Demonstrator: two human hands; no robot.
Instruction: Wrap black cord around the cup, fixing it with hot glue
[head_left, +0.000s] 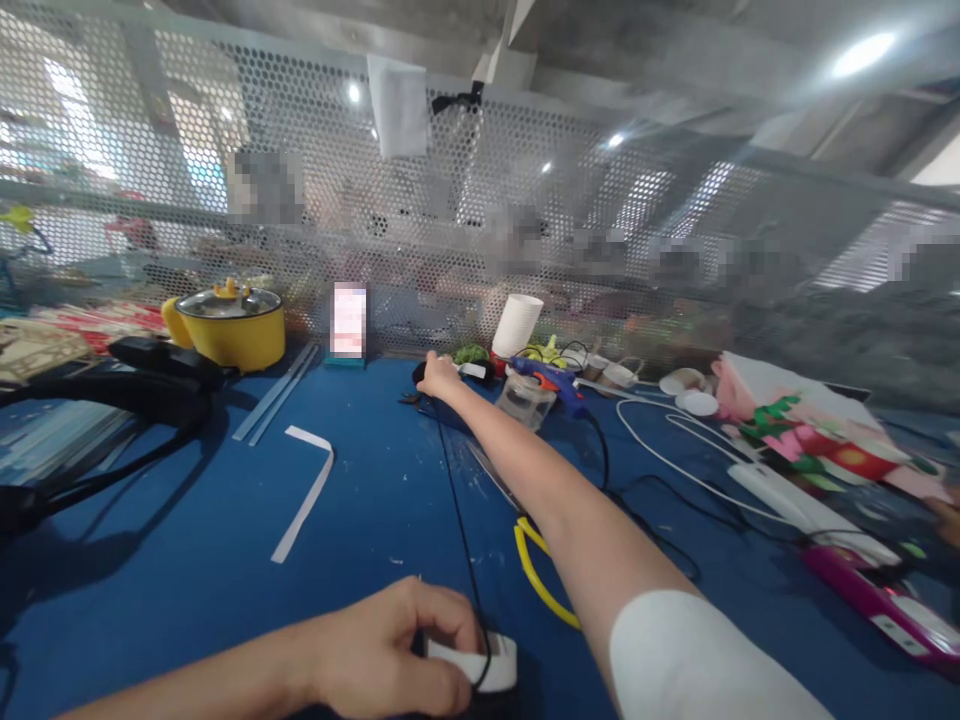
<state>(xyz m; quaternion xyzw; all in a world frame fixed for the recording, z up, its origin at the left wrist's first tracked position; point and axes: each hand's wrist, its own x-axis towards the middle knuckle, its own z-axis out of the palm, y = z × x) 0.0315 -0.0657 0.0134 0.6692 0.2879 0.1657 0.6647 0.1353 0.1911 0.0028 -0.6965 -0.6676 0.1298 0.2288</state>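
Observation:
My left hand (397,640) is near the front edge of the blue table, its fingers curled around a small white and black device (480,662) with a black cord (457,520) running away from it. My right arm stretches far across the table. My right hand (437,377) is closed around a black object (421,372) near the mesh wall, beside a black and white item (474,371). What that black object is I cannot make out.
A blue glue gun (544,378), a white paper cup (517,325) and yellow-handled scissors (536,570) lie right of my arm. A yellow pot (232,322), a bent white strip (307,490), a white power strip (787,500) and colourful paper (810,430) surround them.

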